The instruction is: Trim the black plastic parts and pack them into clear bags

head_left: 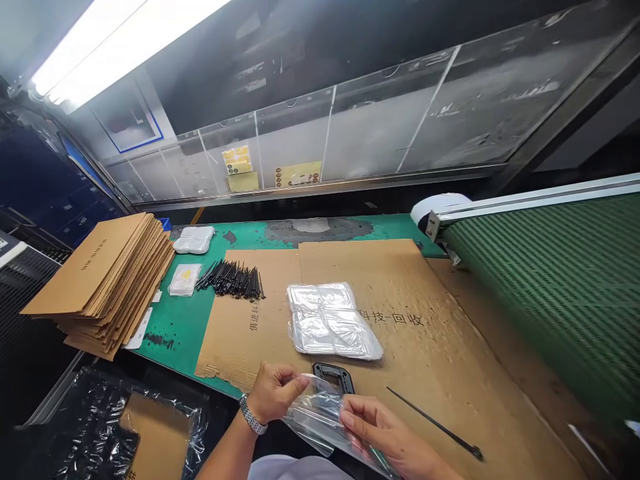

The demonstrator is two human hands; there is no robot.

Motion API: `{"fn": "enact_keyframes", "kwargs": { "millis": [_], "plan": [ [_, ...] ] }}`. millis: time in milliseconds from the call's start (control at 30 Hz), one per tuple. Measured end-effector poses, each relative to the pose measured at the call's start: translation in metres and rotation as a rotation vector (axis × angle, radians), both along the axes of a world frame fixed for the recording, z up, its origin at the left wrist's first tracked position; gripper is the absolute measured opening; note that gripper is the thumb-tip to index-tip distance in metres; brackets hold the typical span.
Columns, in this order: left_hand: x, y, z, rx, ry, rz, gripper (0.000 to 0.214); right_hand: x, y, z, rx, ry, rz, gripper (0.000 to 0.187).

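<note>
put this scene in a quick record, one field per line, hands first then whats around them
left hand: pinches a clear plastic bag
right hand: grips the same bag
near hands: black frame, partly behind the bag; bundle of clear bags beyond it
right of hands: one thin black rod on cardboard
left side: heap of black rods; stack of flat cardboard
right side: green conveyor belt

lit tube light [120, 45] upper left | grey panelled backboard [373, 137] | green benchtop [393, 231] | green-belted conveyor [560, 267] right
</note>
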State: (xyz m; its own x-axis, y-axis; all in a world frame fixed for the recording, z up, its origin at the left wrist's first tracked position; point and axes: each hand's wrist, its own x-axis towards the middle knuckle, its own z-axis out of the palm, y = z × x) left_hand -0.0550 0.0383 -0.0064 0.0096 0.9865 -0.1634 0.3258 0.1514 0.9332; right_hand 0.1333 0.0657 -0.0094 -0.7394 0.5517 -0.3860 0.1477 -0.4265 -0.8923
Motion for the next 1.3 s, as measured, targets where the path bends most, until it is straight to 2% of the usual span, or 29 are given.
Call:
{"fn": "enact_keyframes", "kwargs": {
  "millis": [100,233,267,300,400,467,533,600,700,767,833,867,933,1033,1100,1200,1267,1300],
  "plan": [
    [0.005,0.002,0.005,0.069,0.009,0.065,0.029,0.000,-0.002,-0.003,0.075,-0.055,-0.076,0.055],
    [0.016,-0.001,0.011,0.240,0.034,0.369,0.022,-0.001,-0.003,-0.001,0.230,-0.073,-0.198,0.052],
    [0.020,-0.003,0.011,0.207,-0.004,0.361,0.024,-0.001,-0.003,0.000,0.289,-0.089,-0.224,0.051],
    [0.023,-0.004,0.011,0.133,-0.079,0.294,0.027,-0.002,-0.004,0.001,0.349,-0.117,-0.237,0.048],
    [0.037,-0.007,0.007,-0.104,-0.437,0.000,0.038,-0.005,-0.007,0.000,0.498,-0.220,-0.218,0.039],
    [0.045,-0.007,0.002,-0.152,-0.634,-0.045,0.043,-0.008,-0.010,-0.002,0.560,-0.272,-0.202,0.036],
    [0.051,-0.008,-0.005,-0.140,-0.691,0.071,0.044,-0.010,-0.011,-0.004,0.577,-0.294,-0.207,0.038],
    [0.054,-0.007,-0.012,-0.166,-0.723,0.226,0.044,-0.010,-0.011,-0.007,0.529,-0.295,-0.265,0.043],
    [0.054,-0.005,-0.020,-0.304,-0.894,0.400,0.040,-0.007,-0.007,-0.011,0.407,-0.279,-0.489,0.048],
    [0.051,-0.002,-0.022,-0.429,-1.039,0.545,0.031,-0.005,-0.003,-0.015,0.370,-0.273,-0.680,0.049],
    [0.047,0.000,-0.022,-0.541,-1.166,0.701,0.023,-0.004,0.001,-0.020,0.356,-0.242,-0.812,0.048],
    [0.046,0.001,-0.021,-0.564,-1.225,0.735,0.021,-0.003,0.002,-0.022,0.351,-0.226,-0.839,0.046],
    [0.045,0.001,-0.021,-0.486,-1.270,0.675,0.021,-0.004,0.003,-0.027,0.356,-0.220,-0.829,0.040],
    [0.045,0.000,-0.025,-0.210,-1.049,0.520,0.032,-0.005,0.001,-0.033,0.434,-0.311,-0.723,0.036],
    [0.045,0.000,-0.031,-0.163,-0.837,0.543,0.036,-0.007,-0.002,-0.034,0.530,-0.350,-0.622,0.034],
    [0.041,-0.004,-0.041,-0.120,-0.521,0.654,0.044,-0.011,-0.005,-0.029,0.695,-0.297,-0.463,0.028],
    [0.037,-0.010,-0.043,0.052,-0.264,0.649,0.052,-0.014,-0.007,-0.024,0.793,-0.254,-0.334,0.026],
    [0.035,-0.013,-0.044,0.141,-0.152,0.597,0.051,-0.016,-0.007,-0.022,0.835,-0.244,-0.268,0.025]
  ]
}}
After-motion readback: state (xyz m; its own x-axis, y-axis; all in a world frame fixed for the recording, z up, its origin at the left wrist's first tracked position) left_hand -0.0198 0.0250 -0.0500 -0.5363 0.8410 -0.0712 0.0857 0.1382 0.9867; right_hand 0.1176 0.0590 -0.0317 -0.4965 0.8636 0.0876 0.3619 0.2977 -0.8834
